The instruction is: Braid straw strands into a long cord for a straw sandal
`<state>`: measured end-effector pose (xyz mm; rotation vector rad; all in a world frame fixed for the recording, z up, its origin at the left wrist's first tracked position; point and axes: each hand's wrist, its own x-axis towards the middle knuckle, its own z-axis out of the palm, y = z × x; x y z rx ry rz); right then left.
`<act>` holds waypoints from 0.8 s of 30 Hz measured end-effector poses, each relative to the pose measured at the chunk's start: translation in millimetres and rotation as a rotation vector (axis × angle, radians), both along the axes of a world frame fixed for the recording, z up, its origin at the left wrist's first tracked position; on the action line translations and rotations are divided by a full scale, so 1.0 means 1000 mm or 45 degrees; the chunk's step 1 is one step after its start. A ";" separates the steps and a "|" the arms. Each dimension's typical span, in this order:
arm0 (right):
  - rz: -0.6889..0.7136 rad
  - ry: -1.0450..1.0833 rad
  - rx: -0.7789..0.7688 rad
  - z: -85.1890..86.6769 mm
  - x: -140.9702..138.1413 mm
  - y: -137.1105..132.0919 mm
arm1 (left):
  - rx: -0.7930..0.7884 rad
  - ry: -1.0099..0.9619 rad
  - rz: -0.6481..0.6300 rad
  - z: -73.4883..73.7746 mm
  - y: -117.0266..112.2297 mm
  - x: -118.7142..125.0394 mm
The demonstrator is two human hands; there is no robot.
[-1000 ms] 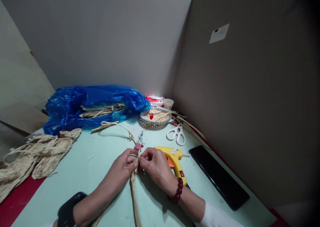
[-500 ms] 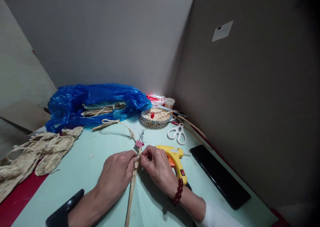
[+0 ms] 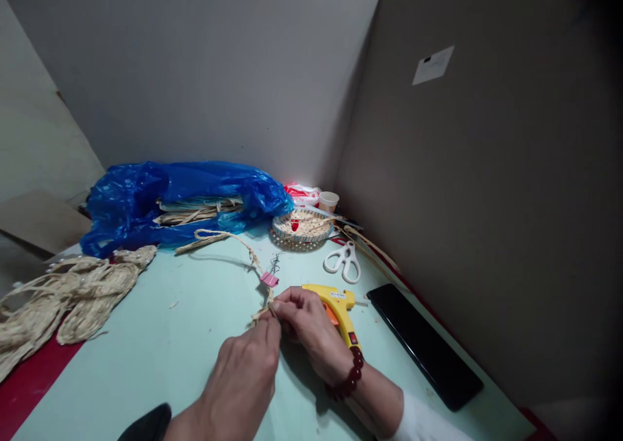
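Left hand (image 3: 243,371), right hand (image 3: 309,327) pinch straw strand (image 3: 261,312) near pink clip (image 3: 269,279); glue gun (image 3: 344,308) alongside.

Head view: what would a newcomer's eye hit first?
Probably the crumpled, glossy blue plastic bag at the back left of the pale green table. Then the bright yellow glue gun, partly behind the right hand. Centre front, that hand and the left hand meet at a straw-coloured fibre strand below a pink clip.

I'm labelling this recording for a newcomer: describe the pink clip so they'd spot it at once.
On the pale green tabletop, find the right hand. Just beyond it, slightly left, a small clip sits on the straw strand. Its pink colour sets it apart from the yellow glue gun and white scissors to its right.
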<state>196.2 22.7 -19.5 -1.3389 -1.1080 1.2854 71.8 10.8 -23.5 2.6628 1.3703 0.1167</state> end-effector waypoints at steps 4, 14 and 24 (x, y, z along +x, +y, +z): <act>-0.020 0.075 -0.040 0.001 0.001 -0.002 | 0.029 0.172 -0.088 0.011 -0.013 0.002; 0.054 0.162 -0.071 0.000 0.009 0.003 | -1.033 -1.007 0.101 0.022 0.054 -0.023; 0.046 -0.110 0.008 -0.005 0.008 0.000 | -1.290 -1.139 0.254 0.002 0.052 -0.008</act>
